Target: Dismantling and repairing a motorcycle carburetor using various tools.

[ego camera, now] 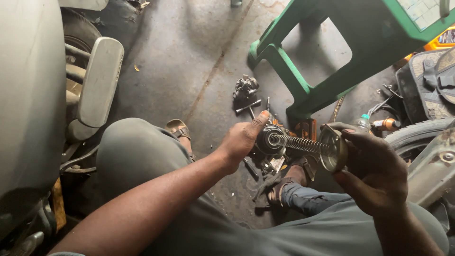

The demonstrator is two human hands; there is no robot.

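Coil spring (297, 142) was held stretched level between the two hands, above the concrete floor (189, 71) and over the seated person's knees. At its left end a dark round part (270, 139) was gripped by the left hand (241, 140), fingers closed around it and the thumb (259, 119) laid along the top, apparently to steady that end. At its right end a shiny metal cup (332, 149) was gripped by the right hand (374, 166), fingers curled over the rim from above and behind. The cup's open face was turned toward the spring, seemingly so that the end coil could sit inside it. Whether the spring was seated in both parts or merely touching them could not be told.

Below the hands, loose parts and a T-handled tool (249, 107) were scattered on the floor beside a small dark casting (245, 87), likely kept within easy reach. A dark rag (265, 187) lay near a sandalled foot (289, 182). A green plastic stool (332, 52) stood at the upper right, with a small bottle (364, 122) and an orange-tipped can (386, 124) just beside a tyre (417, 135) at the right edge. A grey scooter body (28, 95) and its footrest (99, 80) filled the left side.
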